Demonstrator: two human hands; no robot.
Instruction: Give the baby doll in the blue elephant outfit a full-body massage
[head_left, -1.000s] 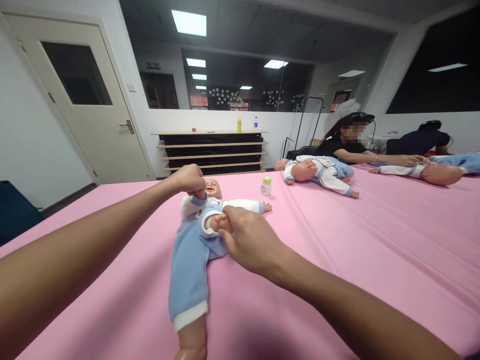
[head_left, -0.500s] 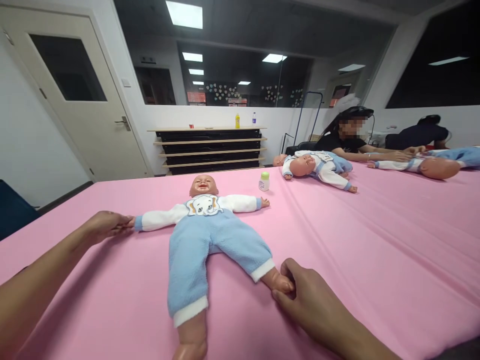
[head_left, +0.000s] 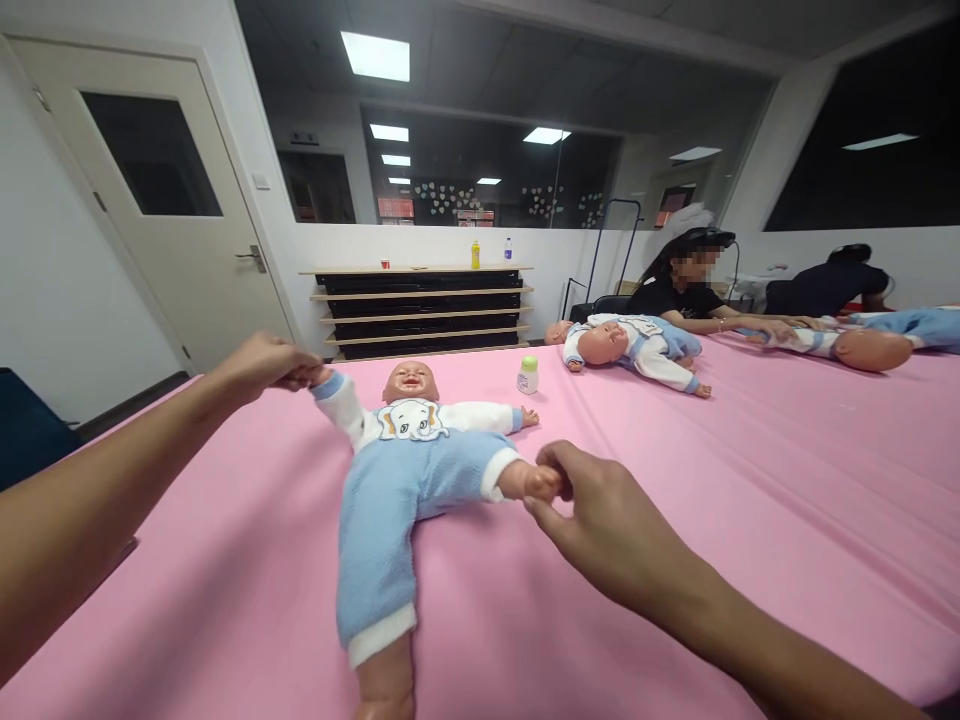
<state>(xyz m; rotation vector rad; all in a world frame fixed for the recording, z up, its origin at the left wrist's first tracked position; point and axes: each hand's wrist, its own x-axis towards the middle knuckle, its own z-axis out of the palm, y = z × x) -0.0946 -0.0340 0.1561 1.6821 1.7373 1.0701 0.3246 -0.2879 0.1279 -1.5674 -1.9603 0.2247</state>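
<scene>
A baby doll (head_left: 420,470) in a white top with an elephant face and light blue trousers lies on its back, head away from me. My left hand (head_left: 262,368) grips the doll's hand on the left side and holds that arm raised off the table. Pinched between the thumb and fingers of my right hand (head_left: 600,510) is the doll's foot on the right side, its leg lifted and bent a little. The doll's other arm rests flat, stretched out to the right. Its other leg points towards me, the foot cut off by the frame's lower edge.
A pink cloth (head_left: 735,520) covers the table. Beyond the doll stands a small bottle with a green cap (head_left: 528,376). More dolls (head_left: 637,345) lie at the far right, where a person (head_left: 686,280) touches one. A shelf unit (head_left: 420,310) stands behind the table.
My left hand has raised the doll's arm up and inward. My right hand has lifted the doll's foot upward and slightly left, bending the leg.
</scene>
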